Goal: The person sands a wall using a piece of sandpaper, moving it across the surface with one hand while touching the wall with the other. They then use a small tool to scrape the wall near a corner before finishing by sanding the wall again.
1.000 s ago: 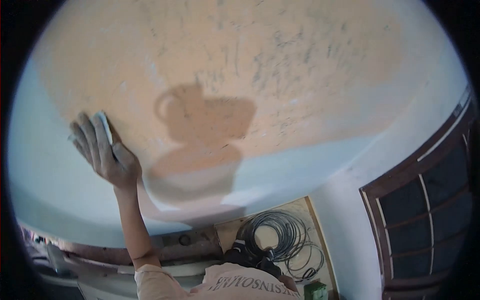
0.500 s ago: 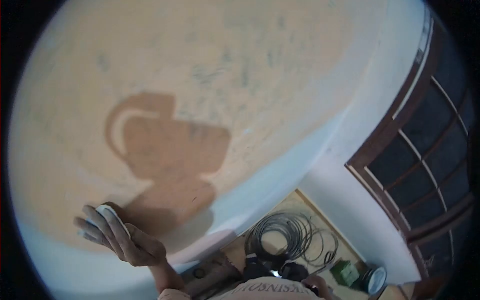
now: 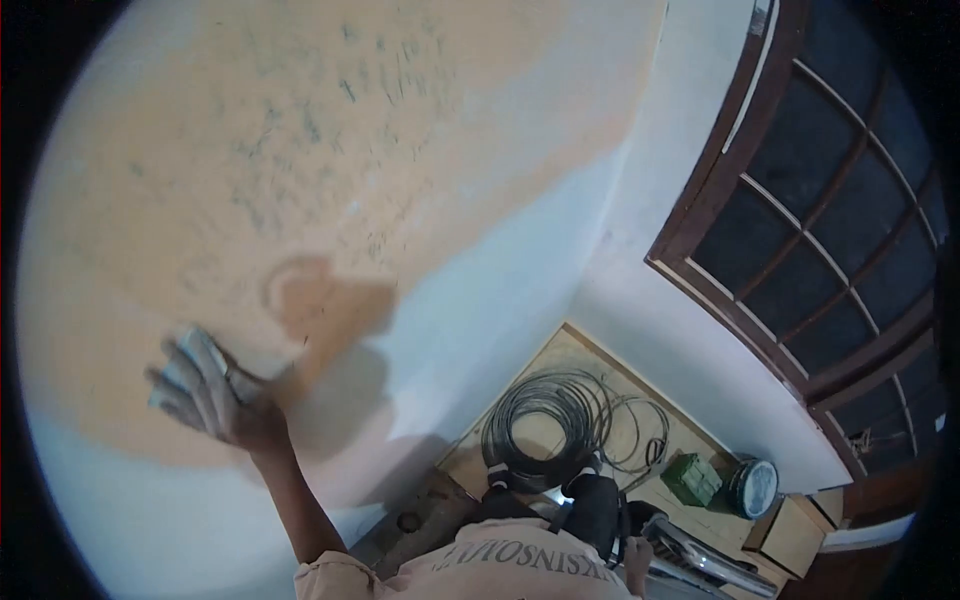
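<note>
My left hand (image 3: pixel 212 392) presses flat against the wall (image 3: pixel 480 270), its dusty fingers spread over a pale bluish-white flat pad (image 3: pixel 194 350). Only the pad's edges show around the fingers, so its exact kind is hidden. The wall is cream with dark scuffs and streaks above, and whitish lower down. A shadow of my head and arm falls beside the hand. Down by my right leg hangs my right hand (image 3: pixel 637 556), partly in view; its fingers are too small and dim to make out.
On the floor by my feet lies a coil of dark cable (image 3: pixel 545 420). A green box (image 3: pixel 690 480) and a bucket (image 3: pixel 752 488) stand by the right wall. Nearby are a shiny metal object (image 3: pixel 710 560) and a wooden box (image 3: pixel 790 535). A dark-framed window (image 3: pixel 790 220) is at right.
My left hand, with the pad, sits higher in view and its arm is straighter. The view has shifted, showing more floor, and the head shadow on the wall looks smaller.
</note>
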Available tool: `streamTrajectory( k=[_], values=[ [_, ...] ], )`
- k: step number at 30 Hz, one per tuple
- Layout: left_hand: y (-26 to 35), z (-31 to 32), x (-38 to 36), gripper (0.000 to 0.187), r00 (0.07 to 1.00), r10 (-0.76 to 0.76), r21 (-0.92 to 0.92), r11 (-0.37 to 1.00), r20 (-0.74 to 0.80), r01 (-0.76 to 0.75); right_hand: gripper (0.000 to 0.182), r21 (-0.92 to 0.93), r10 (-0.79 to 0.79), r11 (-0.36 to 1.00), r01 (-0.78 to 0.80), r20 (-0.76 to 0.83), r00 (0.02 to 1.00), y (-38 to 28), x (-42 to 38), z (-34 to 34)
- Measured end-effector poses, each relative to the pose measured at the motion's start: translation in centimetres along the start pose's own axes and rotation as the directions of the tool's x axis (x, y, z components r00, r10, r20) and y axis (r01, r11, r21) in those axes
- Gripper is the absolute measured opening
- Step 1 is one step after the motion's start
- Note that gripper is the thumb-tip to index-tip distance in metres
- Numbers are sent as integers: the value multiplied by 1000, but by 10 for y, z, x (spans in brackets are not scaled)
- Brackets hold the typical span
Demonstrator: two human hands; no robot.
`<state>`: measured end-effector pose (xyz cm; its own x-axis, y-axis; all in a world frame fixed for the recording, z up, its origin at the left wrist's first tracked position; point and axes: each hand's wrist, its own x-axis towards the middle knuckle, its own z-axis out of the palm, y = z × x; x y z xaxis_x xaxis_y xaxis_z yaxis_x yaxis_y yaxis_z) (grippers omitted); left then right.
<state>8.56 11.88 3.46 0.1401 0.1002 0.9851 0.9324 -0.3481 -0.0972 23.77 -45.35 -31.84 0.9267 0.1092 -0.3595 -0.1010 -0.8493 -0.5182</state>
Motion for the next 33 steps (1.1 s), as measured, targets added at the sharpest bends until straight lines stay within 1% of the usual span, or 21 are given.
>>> streamTrajectory(
  k=[1, 3, 4, 5, 6, 7, 8, 9, 10, 11, 14, 16, 17, 18, 20, 21, 24, 26, 27, 29, 33],
  values=[
    [-2, -3, 1, 35, 999, 41, -33, 999, 16, -40, 33, -113, 139, 982, -152, -121, 983, 23, -13, 6],
    [-11, -16, 1, 39, 990, 132, -84, 988, 52, -127, 38, -308, 406, 859, -408, -74, 911, 72, -36, 29],
    [-16, -22, 1, 38, 982, 174, -95, 982, 78, -166, 53, -463, 335, 846, -263, 80, 939, 124, -53, 59],
    [-22, -27, 1, 37, 971, 215, -105, 973, 104, -204, 71, -587, 278, 804, -89, 240, 930, 174, -65, 92],
    [-28, -32, 2, 36, 957, 259, -115, 963, 133, -245, 61, -798, 206, 599, 72, 240, 949, 207, -71, 117],
    [-35, -34, 5, 37, 935, 336, -140, 937, 112, -320, 52, -926, 140, 318, 204, 259, 956, 234, -78, 139],
    [-39, -36, 6, 37, 924, 356, -159, 929, 138, -334, 44, -955, 89, -6, 298, 296, 951, 246, -87, 152],
    [-43, -38, 8, 37, 912, 377, -178, 920, 161, -349, 40, -949, -68, 280, 146, 132, 989, 227, -94, 146],
    [-47, -42, 10, 38, 898, 399, -198, 910, 185, -363, 37, -828, -161, 559, 30, -74, 984, 202, -103, 130],
    [-52, -42, 10, 39, 887, 430, -211, 895, 168, -394, 36, -609, -179, 792, -40, -294, 939, 170, -108, 111],
    [-65, -47, 15, 42, 836, 519, -288, 840, 177, -460, 37, -547, -254, 837, -6, -398, 882, 165, -99, 110],
    [-71, -50, 19, 41, 802, 565, -250, 819, 193, -516, 37, -501, -278, 865, 7, -469, 838, 164, -100, 115],
    [-72, -51, 21, 41, 784, 588, -238, 805, 200, -544, 37, -490, -260, 872, -5, -471, 843, 160, -104, 112],
    [-74, -51, 24, 41, 783, 598, -219, 798, 174, -561, 40, -404, -172, 915, -9, -409, 896, 148, -107, 105],
    [-72, -51, 21, 41, 772, 622, -195, 780, 134, -595, 46, -264, 48, 961, -88, -156, 987, 103, -117, 55],
    [-68, -54, 17, 42, 793, 578, -156, 816, 192, -556, 46, -244, 38, 967, -77, -159, 987, 100, -121, 53],
    [-67, -50, 19, 42, 789, 593, -174, 804, 163, -569, 47, -253, 50, 964, -79, -120, 991, 80, -127, 36],
    [-69, -46, 20, 44, 778, 605, -163, 796, 167, -583, 47, -257, 16, 965, -48, -128, 992, 86, -126, 42],
    [-69, -45, 21, 44, 771, 609, -154, 793, 184, -589, 46, -294, 31, 953, -77, -159, 987, 97, -121, 56],
    [-71, -47, 18, 45, 766, 607, -148, 794, 209, -589, 46, -292, 36, 953, -85, -167, 985, 112, -116, 68],
    [-74, -48, 18, 46, 733, 642, -180, 767, 225, -617, 46, -331, 36, 939, -87, -157, 987, 117, -115, 71]
  ],
)
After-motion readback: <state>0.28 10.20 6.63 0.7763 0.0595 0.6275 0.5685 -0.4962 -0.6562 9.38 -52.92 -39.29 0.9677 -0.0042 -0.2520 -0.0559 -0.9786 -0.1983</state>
